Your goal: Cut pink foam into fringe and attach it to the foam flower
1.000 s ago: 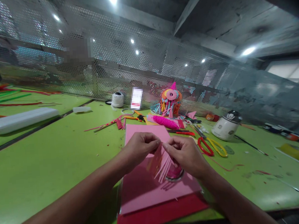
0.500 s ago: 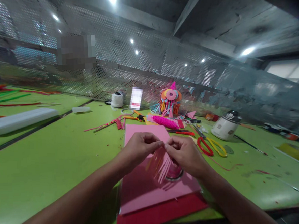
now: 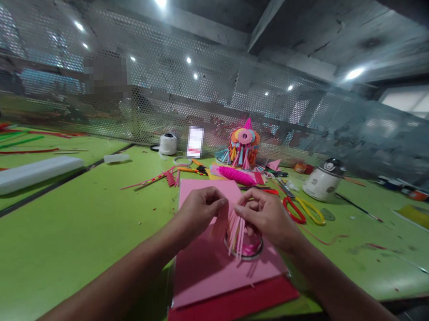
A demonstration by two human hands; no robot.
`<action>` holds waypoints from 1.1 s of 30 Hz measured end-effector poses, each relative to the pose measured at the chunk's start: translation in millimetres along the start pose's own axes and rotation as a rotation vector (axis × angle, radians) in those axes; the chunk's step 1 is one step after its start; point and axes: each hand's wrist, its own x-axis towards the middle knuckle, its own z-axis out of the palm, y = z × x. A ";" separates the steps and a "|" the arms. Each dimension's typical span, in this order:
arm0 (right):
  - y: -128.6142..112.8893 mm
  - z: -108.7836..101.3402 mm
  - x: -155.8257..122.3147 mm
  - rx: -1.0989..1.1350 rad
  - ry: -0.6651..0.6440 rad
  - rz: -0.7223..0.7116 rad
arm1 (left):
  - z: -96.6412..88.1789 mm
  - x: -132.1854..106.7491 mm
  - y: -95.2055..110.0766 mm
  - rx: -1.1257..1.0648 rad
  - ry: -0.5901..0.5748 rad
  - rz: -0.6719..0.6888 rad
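Observation:
My left hand is closed, thumb and forefinger pinching the end of a pink fringed paper strip; its cut tassels look blurred below the fingers. In my right hand is the other part of the pink paper fringe, gripped between thumb and forefinger, its narrow strips hanging down. Beneath it a round, dark-rimmed object with pink inside lies on pink paper sheets. I cannot make out whether the fringe is one piece between the hands. A dark red sheet shows under the pink sheets.
Beyond the sheets lie a bright pink yarn bundle and a finished-looking tasselled paper piece. Scissors with red and yellow handles are right of my right hand, near a white pot. A long white case lies left.
My hands have moved slightly apart, from fingertips nearly touching to a visible gap. The fringe strips hang more upright, and more of the round object shows.

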 end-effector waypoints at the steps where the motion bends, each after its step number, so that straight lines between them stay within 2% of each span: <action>1: -0.2 0.5 -0.2 -0.018 0.017 -0.006 | -0.1 -0.1 0.7 0.019 0.011 0.010; 10: -1.1 -0.6 -1.3 -0.067 0.063 -0.034 | -3.3 -1.0 2.4 0.116 0.049 0.087; 20: -2.0 -3.5 0.5 -0.122 0.114 -0.130 | -2.6 -4.9 15.7 0.002 0.026 0.063; 33: -8.6 -8.1 -1.0 -0.083 0.061 -0.103 | -4.5 -7.8 23.4 -0.076 0.034 0.085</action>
